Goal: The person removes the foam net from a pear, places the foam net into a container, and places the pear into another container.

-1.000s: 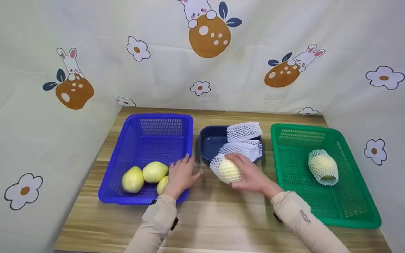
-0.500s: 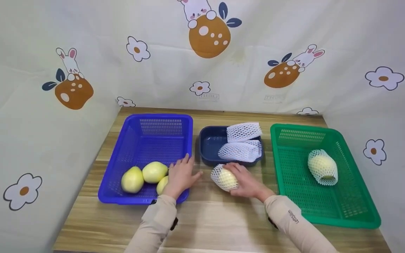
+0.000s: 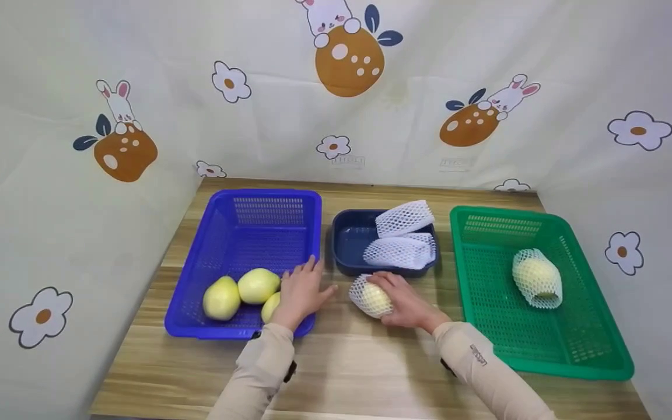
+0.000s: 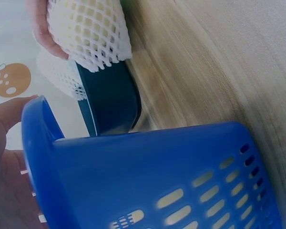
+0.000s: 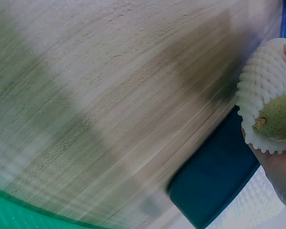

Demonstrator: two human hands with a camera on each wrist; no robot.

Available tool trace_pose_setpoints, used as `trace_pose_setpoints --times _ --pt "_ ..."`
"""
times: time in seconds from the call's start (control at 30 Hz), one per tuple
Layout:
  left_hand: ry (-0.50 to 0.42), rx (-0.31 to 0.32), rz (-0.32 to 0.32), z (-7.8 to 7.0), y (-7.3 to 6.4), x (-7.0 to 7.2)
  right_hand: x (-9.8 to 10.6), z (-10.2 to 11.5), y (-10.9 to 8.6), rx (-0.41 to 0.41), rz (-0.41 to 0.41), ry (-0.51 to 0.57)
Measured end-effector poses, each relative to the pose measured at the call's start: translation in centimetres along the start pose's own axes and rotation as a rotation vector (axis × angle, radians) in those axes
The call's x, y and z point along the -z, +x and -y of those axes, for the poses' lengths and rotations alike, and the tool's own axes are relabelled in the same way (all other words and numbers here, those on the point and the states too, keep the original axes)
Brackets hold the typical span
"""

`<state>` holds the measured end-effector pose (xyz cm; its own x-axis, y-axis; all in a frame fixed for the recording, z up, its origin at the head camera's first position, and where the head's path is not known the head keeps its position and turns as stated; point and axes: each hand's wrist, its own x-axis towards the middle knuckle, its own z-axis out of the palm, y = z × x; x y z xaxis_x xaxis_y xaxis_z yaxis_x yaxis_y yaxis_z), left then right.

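In the head view my right hand (image 3: 403, 300) grips a pale yellow fruit (image 3: 375, 300) wrapped in a white foam net, held low in front of the navy tub (image 3: 350, 265). The right wrist view shows the fruit's bare greenish end (image 5: 276, 119) poking from the net (image 5: 264, 71), with a brown mark on it. My left hand (image 3: 302, 291) rests with fingers spread at the right rim of the blue basket (image 3: 315, 210). Inside that basket lie bare yellow-green fruits (image 3: 222, 298), one partly hidden behind my left hand.
White foam net sleeves (image 3: 397, 252) lie across the tub's right side, some overhanging its rim. A green basket (image 3: 598, 291) on the right contains one netted fruit (image 3: 537, 279). All stand on a wooden tabletop (image 3: 365, 379) backed by a printed curtain (image 3: 277, 128).
My right hand has brought the netted fruit slightly toward me, from over the tub's front edge to in front of it, then barely moved. My left hand has stayed put.
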<state>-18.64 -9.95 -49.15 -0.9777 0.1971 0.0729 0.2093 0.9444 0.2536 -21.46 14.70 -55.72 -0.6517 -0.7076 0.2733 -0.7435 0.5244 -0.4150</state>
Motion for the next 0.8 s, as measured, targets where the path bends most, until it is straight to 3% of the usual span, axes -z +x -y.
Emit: trace_pose_setpoints --times 0.4,0.8 --pt "0.011 -0.001 0.012 -0.03 0.07 0.05 -0.59 -0.19 -0.11 -0.001 0.039 -0.012" --pt "-0.024 0.005 -0.001 -0.26 -0.02 0.03 -0.17 0.17 -0.16 -0.051 0.095 0.043"
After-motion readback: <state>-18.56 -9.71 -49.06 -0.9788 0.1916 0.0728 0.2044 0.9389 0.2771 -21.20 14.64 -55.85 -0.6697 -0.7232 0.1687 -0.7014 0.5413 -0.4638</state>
